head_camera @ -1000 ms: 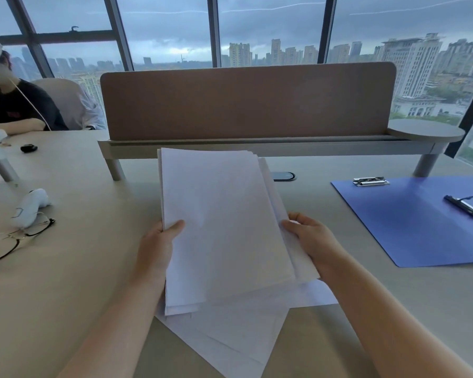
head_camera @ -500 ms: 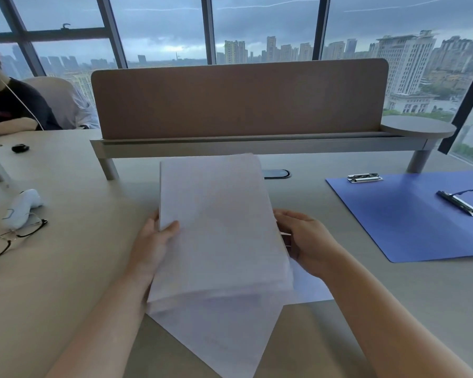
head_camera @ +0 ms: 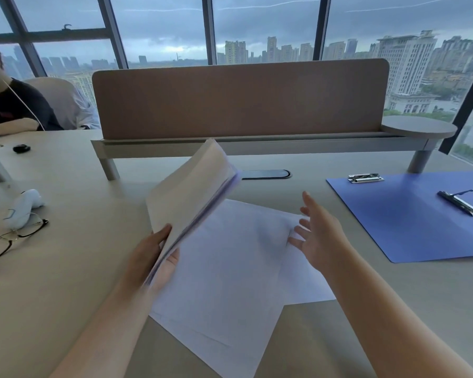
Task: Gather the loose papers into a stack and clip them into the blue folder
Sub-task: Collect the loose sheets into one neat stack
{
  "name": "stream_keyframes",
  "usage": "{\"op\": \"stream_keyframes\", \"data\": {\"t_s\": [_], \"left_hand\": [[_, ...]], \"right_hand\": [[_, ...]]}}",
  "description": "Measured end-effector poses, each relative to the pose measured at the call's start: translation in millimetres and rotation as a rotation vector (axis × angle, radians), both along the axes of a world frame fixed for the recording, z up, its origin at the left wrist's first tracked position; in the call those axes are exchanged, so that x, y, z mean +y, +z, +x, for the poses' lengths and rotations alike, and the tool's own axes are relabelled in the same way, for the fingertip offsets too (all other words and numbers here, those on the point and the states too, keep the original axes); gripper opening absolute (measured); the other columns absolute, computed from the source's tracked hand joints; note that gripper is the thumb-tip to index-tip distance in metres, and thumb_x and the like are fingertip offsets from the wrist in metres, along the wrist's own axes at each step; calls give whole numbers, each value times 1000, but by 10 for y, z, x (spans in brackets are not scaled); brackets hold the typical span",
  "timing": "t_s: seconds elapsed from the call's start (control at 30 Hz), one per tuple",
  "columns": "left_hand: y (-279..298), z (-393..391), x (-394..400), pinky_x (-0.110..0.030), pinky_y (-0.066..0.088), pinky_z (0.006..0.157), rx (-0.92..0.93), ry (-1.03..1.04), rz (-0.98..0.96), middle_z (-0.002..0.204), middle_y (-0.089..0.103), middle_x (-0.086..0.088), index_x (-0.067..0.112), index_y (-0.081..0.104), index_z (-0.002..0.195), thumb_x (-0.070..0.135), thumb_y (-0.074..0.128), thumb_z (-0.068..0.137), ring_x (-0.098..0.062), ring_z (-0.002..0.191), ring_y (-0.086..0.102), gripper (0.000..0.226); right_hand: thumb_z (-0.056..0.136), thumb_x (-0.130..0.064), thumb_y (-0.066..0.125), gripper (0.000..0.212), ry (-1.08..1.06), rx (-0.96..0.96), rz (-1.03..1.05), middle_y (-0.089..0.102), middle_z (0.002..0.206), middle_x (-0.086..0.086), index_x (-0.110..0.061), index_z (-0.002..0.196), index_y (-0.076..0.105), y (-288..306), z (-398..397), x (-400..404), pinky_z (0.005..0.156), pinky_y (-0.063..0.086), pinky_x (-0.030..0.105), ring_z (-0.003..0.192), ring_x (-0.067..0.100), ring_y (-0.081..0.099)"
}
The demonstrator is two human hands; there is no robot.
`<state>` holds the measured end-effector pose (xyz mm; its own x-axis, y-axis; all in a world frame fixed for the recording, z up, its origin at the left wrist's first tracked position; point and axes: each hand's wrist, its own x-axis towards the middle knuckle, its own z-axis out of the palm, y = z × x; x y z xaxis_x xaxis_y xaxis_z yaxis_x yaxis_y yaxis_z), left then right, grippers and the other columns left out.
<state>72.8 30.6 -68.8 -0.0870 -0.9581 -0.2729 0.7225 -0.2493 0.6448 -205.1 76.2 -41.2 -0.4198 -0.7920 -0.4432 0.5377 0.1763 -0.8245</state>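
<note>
Stack (head_camera: pixel 191 192) tilted, long axis up-right, left hand (head_camera: pixel 150 257) grip clasping it, right hand (head_camera: pixel 320 236) spread empty.

- One open blue plastic folder (head_camera: pixel 410 216) lying on the desk, carrying two metal clips (head_camera: pixel 366 178) (head_camera: pixel 458 203).
- One lifted sheaf of white papers (head_camera: pixel 191 192); sheet count blurring.
- At least two loose white sheets (head_camera: pixel 230 268) lying flat.
- Two bare hands (head_camera: pixel 150 257) (head_camera: pixel 320 236) showing.
- One pair of black-rimmed glasses (head_camera: pixel 11 238) sitting left.

dim overcast daylight from the windows (head_camera: pixel 265 28) behind, cool blue cast, backlit divider (head_camera: pixel 241 99) dull, soft faint shadows on the counter (head_camera: pixel 66 268), no glare, motion blur on the raised paper stack (head_camera: pixel 191 192), wide-angle bending at edges
</note>
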Motion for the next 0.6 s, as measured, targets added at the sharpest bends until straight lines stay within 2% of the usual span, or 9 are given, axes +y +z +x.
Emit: {"op": "stream_keyframes", "data": {"t_s": [0.1, 0.17, 0.23, 0.3, 0.37, 0.43, 0.47, 0.53, 0.6], "left_hand": [[44, -11, 52, -17, 52, 43, 71, 4, 24, 64, 73, -5, 2, 60, 89, 5, 40, 101, -13, 52, 70, 23], [49, 7, 56, -17, 53, 46, 101, 3, 34, 69, 74, -5, 3, 61, 91, 4, 42, 100, -13, 56, 71, 21], [59, 13, 62, -16, 53, 47, 112, -1, 37, 72, 75, -5, 3, 62, 93, 4, 43, 99, -12, 59, 72, 20], [85, -7, 83, -16, 53, 45, 99, -5, 38, 70, 75, -5, 2, 62, 92, 4, 43, 100, -12, 57, 72, 20], [97, -20, 78, -16, 52, 44, 67, -18, 44, 66, 74, -5, 1, 61, 91, 5, 43, 100, -11, 55, 71, 20], [114, -14, 63, -16, 51, 43, -89, -36, 39, 61, 72, -1, 2, 59, 97, 9, 45, 100, -9, 52, 69, 16], [113, 5, 38, -17, 52, 45, -223, -44, 21, 64, 73, 0, 4, 58, 104, 12, 47, 100, -10, 54, 69, 14], [125, 38, 16, -21, 55, 54, -473, -54, -45, 84, 73, -4, 8, 58, 117, 15, 50, 100, -16, 68, 68, 21], [118, 72, -16, -23, 55, 60, -565, -50, -82, 88, 74, -5, 9, 64, 114, 16, 53, 97, -18, 70, 69, 21]], "right_hand": [[82, -47, 75, 71, -26, -79, 11, 46, 134, 16, -9, 136, 50, 11, 10, 9, 85, 55, 59, 124, 36, 52], [82, -42, 76, 60, -20, -92, 27, 52, 123, 17, -9, 126, 51, 3, 41, 29, 79, 58, 56, 112, 37, 61], [86, -28, 75, 40, 48, -41, 14, 63, 110, 19, -5, 113, 56, -23, 103, 67, 76, 59, 49, 97, 36, 69], [89, -13, 70, 20, 208, 132, -3, 76, 93, 16, -1, 105, 65, -63, 196, 116, 78, 61, 46, 81, 33, 73], [88, -5, 65, 20, 409, 489, 13, 79, 87, 8, -11, 106, 70, -124, 280, 162, 78, 62, 40, 75, 27, 75], [87, -2, 58, 29, 531, 775, 23, 78, 88, 3, -21, 106, 69, -120, 350, 197, 62, 59, 22, 71, 19, 74], [87, -1, 54, 33, 541, 824, 4, 78, 89, 3, -23, 105, 69, -118, 363, 199, 57, 57, 20, 71, 19, 73], [87, 2, 48, 37, 505, 768, -59, 77, 91, 7, -21, 105, 70, -106, 345, 172, 63, 62, 30, 75, 25, 74], [90, 5, 48, 36, 430, 592, -124, 76, 96, 12, -15, 107, 73, -104, 279, 140, 70, 62, 40, 80, 32, 73]]}}
